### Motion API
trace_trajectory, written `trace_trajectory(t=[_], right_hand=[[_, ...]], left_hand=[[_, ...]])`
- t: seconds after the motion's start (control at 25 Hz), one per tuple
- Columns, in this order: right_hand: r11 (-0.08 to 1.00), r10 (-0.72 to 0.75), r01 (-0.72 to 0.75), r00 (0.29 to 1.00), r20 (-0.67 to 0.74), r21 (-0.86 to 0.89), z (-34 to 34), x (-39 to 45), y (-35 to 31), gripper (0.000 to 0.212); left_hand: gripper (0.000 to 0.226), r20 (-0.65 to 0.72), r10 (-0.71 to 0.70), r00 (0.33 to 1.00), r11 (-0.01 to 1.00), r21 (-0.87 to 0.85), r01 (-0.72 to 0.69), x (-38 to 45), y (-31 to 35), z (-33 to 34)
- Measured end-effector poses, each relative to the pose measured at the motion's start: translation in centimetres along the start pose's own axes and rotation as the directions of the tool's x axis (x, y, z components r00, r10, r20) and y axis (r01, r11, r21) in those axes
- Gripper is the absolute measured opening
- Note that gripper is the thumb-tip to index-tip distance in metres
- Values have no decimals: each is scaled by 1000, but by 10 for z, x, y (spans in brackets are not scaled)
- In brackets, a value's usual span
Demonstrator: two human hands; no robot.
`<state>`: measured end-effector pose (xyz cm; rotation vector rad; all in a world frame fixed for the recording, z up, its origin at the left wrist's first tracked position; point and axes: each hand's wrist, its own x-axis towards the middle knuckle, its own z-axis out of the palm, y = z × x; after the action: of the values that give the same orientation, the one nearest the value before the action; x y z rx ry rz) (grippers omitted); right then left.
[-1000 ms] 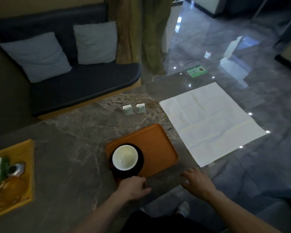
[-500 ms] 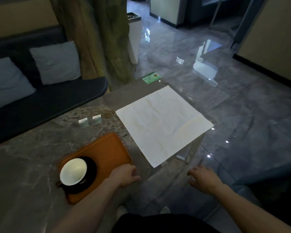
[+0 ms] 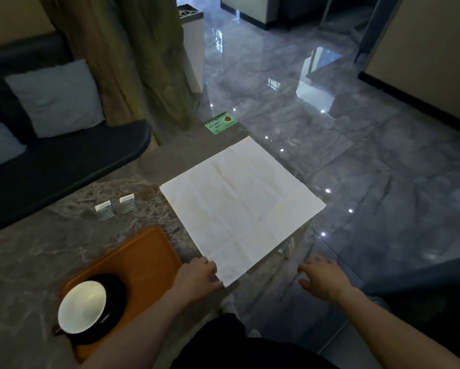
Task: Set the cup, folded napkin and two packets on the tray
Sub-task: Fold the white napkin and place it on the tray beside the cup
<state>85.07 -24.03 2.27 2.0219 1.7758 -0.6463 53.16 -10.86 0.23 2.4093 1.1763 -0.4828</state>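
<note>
A white cup (image 3: 82, 306) on a black saucer sits at the near left corner of the orange tray (image 3: 143, 259) on the marble table. A white napkin (image 3: 239, 206) lies unfolded and flat at the table's right end. Two small packets (image 3: 115, 206) lie side by side beyond the tray. My left hand (image 3: 197, 278) rests at the napkin's near corner, fingers touching its edge. My right hand (image 3: 323, 278) hovers off the table's right edge, fingers spread, holding nothing.
A green card (image 3: 220, 122) lies at the table's far corner. A dark sofa (image 3: 64, 161) with grey cushions runs behind the table on the left. A tree-like pillar (image 3: 133, 62) stands at the back. Glossy floor stretches to the right.
My view has swung right, away from the tray. My left hand left the saucer's side and moved right to the napkin's near corner. My right hand has shifted right, past the table edge.
</note>
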Motion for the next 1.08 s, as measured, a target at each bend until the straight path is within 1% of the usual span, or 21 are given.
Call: trace_trajectory(t=[0.12, 0.32, 0.4, 0.56, 0.68, 0.88, 0.96, 1.08], right_hand=[[1000, 25, -25, 999, -29, 9, -7, 21, 1, 43], [999, 52, -52, 996, -77, 3, -23, 51, 4, 50], [999, 52, -52, 995, -82, 0, -29, 62, 8, 53], [999, 43, -45, 995, -88, -23, -39, 83, 15, 67], [996, -7, -2, 994, -107, -86, -46, 98, 24, 72], [983, -130, 118, 988, -80, -142, -56, 124, 58, 71], [973, -186, 173, 979, -78, -154, -62, 132, 80, 71], [954, -267, 252, 960, -79, -163, -74, 142, 112, 73]], left_hand=[[48, 3, 32, 999, 999, -24, -32, 12, 1, 4], [49, 28, 100, 995, 995, -24, -99, 27, 4, 8], [48, 40, 103, 994, 995, -9, -103, 30, 4, 6], [49, 53, 73, 996, 997, -12, -73, 31, 8, 9], [48, 47, 25, 999, 999, -38, -23, 32, 10, 14], [50, -3, -128, 992, 987, -97, 127, 28, 24, 23], [57, -53, -203, 978, 971, -142, 194, 25, 35, 24], [64, -154, -261, 953, 954, -193, 230, 16, 53, 28]])
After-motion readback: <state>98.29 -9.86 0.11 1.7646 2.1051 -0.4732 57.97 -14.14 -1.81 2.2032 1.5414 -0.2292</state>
